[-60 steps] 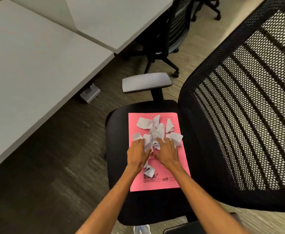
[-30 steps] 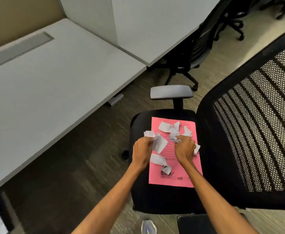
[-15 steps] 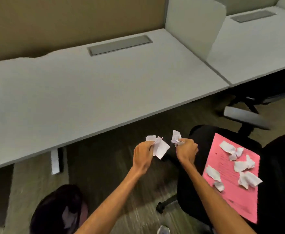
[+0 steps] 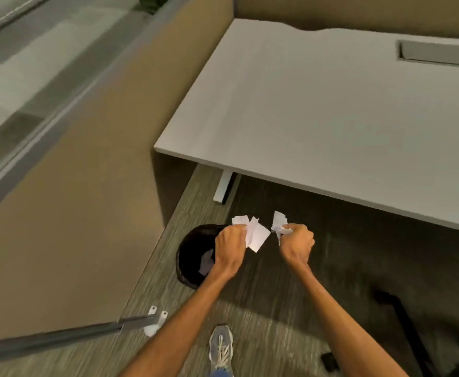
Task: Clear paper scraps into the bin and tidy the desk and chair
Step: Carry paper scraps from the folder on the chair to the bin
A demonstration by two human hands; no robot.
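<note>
My left hand [image 4: 229, 247] grips a bunch of white paper scraps [image 4: 253, 233] and hovers over the right edge of a round black bin [image 4: 194, 257] on the floor. My right hand [image 4: 296, 244] clutches more white scraps [image 4: 278, 223] a little to the right of the bin, over the carpet. A pale scrap lies inside the bin. The grey desk [image 4: 331, 112] fills the upper right. Of the chair, only a black base leg [image 4: 405, 322] shows at the lower right; its seat is out of view.
A tan partition panel [image 4: 73, 200] stands at the left, with its metal foot [image 4: 155, 321] on the carpet. A white desk leg [image 4: 224, 187] stands behind the bin. My shoe [image 4: 221, 346] is on the floor below my arms.
My view has swung left from the chair to the bin. Both hands have carried their scraps away from the pink sheet on the seat, the left one to over the bin.
</note>
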